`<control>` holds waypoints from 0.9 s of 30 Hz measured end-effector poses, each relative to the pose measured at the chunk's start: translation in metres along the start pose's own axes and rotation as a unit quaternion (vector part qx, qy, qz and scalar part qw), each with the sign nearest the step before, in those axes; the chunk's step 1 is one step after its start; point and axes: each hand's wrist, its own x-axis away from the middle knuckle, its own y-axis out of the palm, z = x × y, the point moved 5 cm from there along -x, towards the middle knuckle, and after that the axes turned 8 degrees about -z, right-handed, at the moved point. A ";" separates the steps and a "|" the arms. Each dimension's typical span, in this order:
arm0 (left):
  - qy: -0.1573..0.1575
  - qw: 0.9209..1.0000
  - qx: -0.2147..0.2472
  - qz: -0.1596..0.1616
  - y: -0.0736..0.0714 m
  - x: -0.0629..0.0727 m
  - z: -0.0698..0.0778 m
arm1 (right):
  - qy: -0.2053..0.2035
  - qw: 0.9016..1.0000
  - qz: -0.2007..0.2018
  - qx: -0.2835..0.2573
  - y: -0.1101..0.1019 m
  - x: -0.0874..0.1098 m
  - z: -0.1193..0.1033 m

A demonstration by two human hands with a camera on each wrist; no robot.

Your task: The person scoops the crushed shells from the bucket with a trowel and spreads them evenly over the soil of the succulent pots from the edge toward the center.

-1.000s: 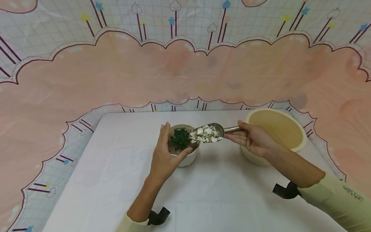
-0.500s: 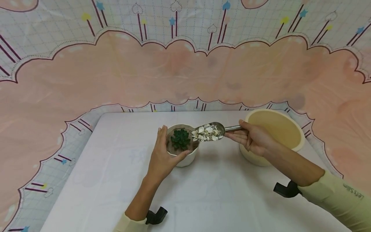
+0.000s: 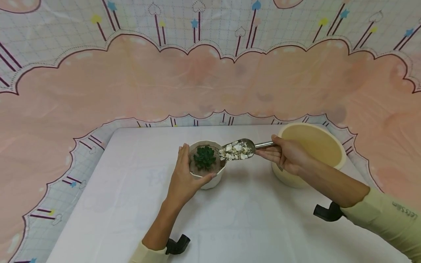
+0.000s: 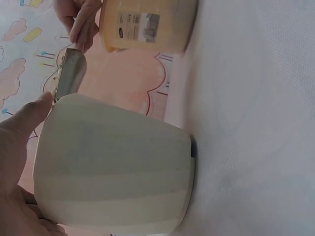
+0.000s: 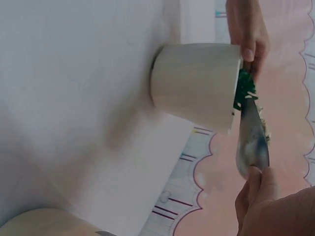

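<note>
A green succulent point(image 3: 204, 157) grows in soil inside a white faceted flower pot point(image 3: 213, 181), which stands upright on the table. My left hand point(image 3: 185, 179) holds the pot by its rim, thumb on the near side and fingers round the left. With my right hand point(image 3: 290, 155) I pinch the handle of a metal scoop point(image 3: 248, 143), heaped with whitish stone chips point(image 3: 235, 151). Its tip reaches the pot's right rim, above the soil's edge. In the left wrist view the pot wall point(image 4: 115, 157) hides much of the fingers; the right wrist view shows the scoop point(image 5: 252, 140) from the side.
Just behind and beside my right hand stands a large cream tub point(image 3: 340, 155), its inside partly hidden by the hand. A white cloth covers the table point(image 3: 131, 208). A patterned pink curtain point(image 3: 158, 84) hangs behind the back edge.
The scoop's tip has drawn slightly right, away from over the succulent. The pot and my left hand have shifted a little left. The scoop still carries its stone chips.
</note>
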 end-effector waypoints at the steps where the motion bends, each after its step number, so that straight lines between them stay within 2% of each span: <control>1: -0.001 1.000 -0.001 -0.001 0.000 0.000 0.000 | -0.001 1.000 0.002 0.005 0.000 0.000 -0.001; 13: -0.008 1.000 -0.003 -0.002 -0.001 0.001 0.001 | -0.002 0.998 0.026 0.062 0.002 -0.005 -0.002; 27: -0.005 1.000 -0.003 -0.006 -0.002 0.000 0.002 | -0.010 0.997 0.036 0.062 0.002 -0.009 -0.001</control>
